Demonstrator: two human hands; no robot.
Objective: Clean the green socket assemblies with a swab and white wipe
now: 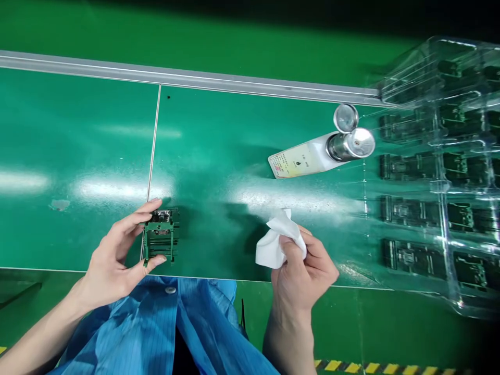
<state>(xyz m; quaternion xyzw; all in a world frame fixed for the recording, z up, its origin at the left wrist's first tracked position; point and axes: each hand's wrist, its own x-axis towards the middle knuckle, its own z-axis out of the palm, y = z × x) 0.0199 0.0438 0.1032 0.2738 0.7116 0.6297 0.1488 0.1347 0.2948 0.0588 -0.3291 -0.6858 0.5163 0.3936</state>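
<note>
Between the thumb and fingers of my left hand [117,255] is a small dark green frame-like part [161,237] with slots and pins, near the table's front edge. My fingers grip its far and near ends. To the right, my right hand [302,265] pinches a crumpled white wipe [279,242] between thumb and fingers, a little above the table. The wipe and the green part are well apart. Beyond the right hand stands a white bottle [308,156] with a printed label and a metal pump top [357,143], its round lid [346,119] flipped open.
Stacked clear plastic trays [445,208] at the right hold several dark parts in compartments. A metal rail [195,78] borders the far side of the green tabletop [219,135]. Yellow-and-black striped tape [371,367] marks the floor behind the near edge.
</note>
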